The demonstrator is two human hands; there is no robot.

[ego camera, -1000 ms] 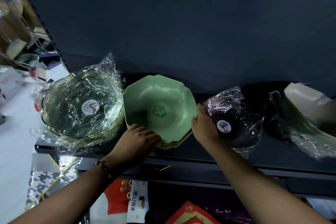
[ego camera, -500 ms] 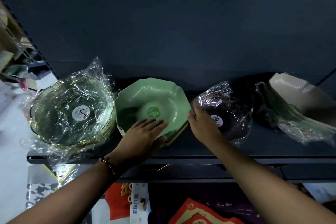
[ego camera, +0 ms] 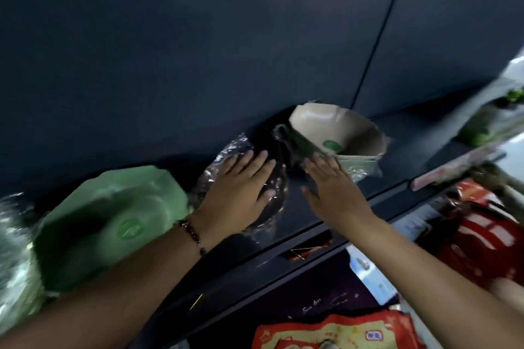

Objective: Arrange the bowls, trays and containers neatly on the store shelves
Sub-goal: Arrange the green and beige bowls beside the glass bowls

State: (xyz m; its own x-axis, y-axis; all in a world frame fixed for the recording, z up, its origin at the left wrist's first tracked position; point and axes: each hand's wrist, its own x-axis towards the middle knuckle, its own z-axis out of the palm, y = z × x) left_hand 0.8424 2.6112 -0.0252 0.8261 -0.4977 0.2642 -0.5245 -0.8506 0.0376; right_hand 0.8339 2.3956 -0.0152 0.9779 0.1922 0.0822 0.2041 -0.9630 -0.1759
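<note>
On the dark shelf (ego camera: 309,215) my left hand (ego camera: 241,187) lies flat, fingers spread, on top of a dark bowl wrapped in clear plastic (ego camera: 226,153). My right hand (ego camera: 331,184) is open with its fingertips against the near side of a wrapped stack of beige and pale green bowls (ego camera: 337,133) standing tilted at the back. To the left a stack of green octagonal bowls (ego camera: 110,224) sits blurred. A plastic-wrapped clear glass bowl (ego camera: 14,241) shows at the far left edge.
A dark back panel (ego camera: 226,51) rises behind the shelf. Further right on the shelf lie wrapped green items (ego camera: 487,122). Below the shelf edge are red packaged goods (ego camera: 482,238) and a red and yellow packet (ego camera: 334,331).
The view swung right. My left hand left the green bowls and now rests on the wrapped dark bowl. My right hand moved from the dark bowl to the beige stack.
</note>
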